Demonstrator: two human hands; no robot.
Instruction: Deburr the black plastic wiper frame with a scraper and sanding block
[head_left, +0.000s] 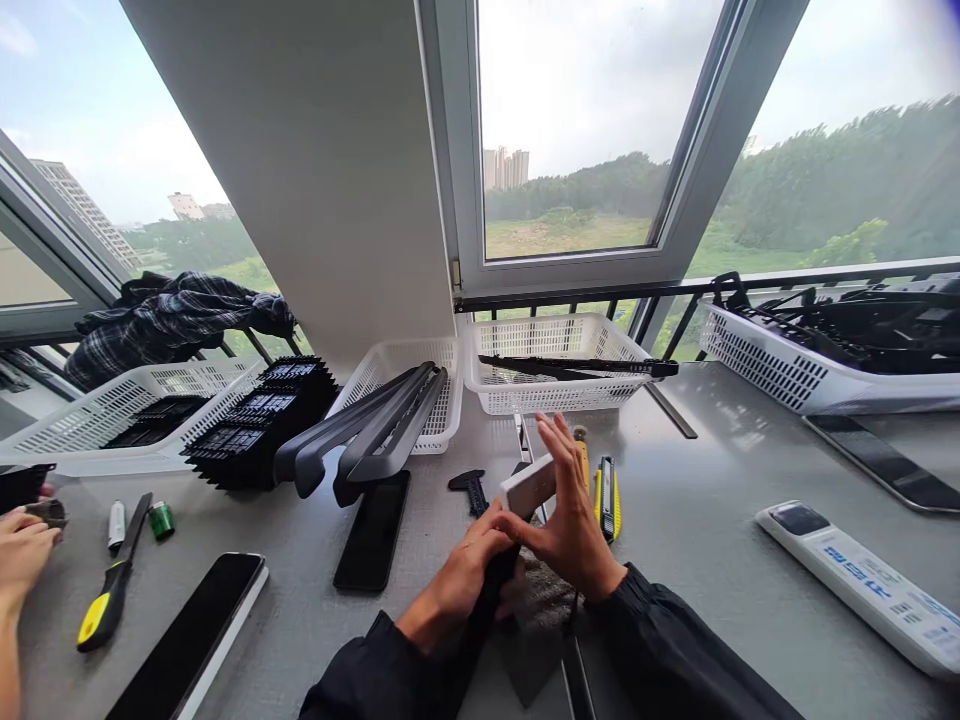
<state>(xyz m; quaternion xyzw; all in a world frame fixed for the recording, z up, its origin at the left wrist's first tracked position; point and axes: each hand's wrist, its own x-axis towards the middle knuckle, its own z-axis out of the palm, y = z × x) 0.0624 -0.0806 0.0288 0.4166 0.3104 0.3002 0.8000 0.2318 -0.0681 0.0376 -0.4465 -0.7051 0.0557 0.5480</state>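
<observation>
My left hand grips a long black strip-like part low in the middle of the grey table. My right hand holds a small white block at the top end of that part, with its fingers spread upward. A yellow utility knife lies just right of my right hand. A small black clip lies just left of the white block.
White baskets along the window hold black wiper parts; long dark blades stick out of one. Phones and a white remote lie on the table. Another person's hand is at the left edge, near a yellow-handled tool.
</observation>
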